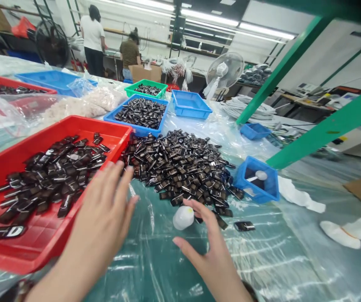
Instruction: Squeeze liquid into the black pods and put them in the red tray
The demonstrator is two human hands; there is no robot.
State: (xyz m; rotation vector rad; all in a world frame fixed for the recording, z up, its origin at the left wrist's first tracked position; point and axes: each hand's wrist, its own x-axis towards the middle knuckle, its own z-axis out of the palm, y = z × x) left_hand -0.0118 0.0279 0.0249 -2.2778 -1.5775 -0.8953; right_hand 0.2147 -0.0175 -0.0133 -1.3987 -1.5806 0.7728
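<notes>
My left hand point(101, 214) hovers with its fingers spread over the near right rim of a large red tray point(29, 251), which holds many dark flat pieces point(67, 172). Just right of the middle, my right hand point(205, 239) is open, thumb and fingers apart around the right side of a small white translucent bottle point(183, 218). Whether a fingertip touches the bottle is unclear. Behind both hands lies a big heap of dark pieces point(183, 163) on the plastic-covered table point(155, 260). One loose piece point(245, 226) sits to the right of my right hand.
A small blue bin point(271, 184) with a white spoon point(261, 175) stands right of the heap. Farther back are blue trays point(193, 111) and a green tray point(130, 93). Green posts point(328, 130) rise at the right. Two people point(94, 40) are in the background.
</notes>
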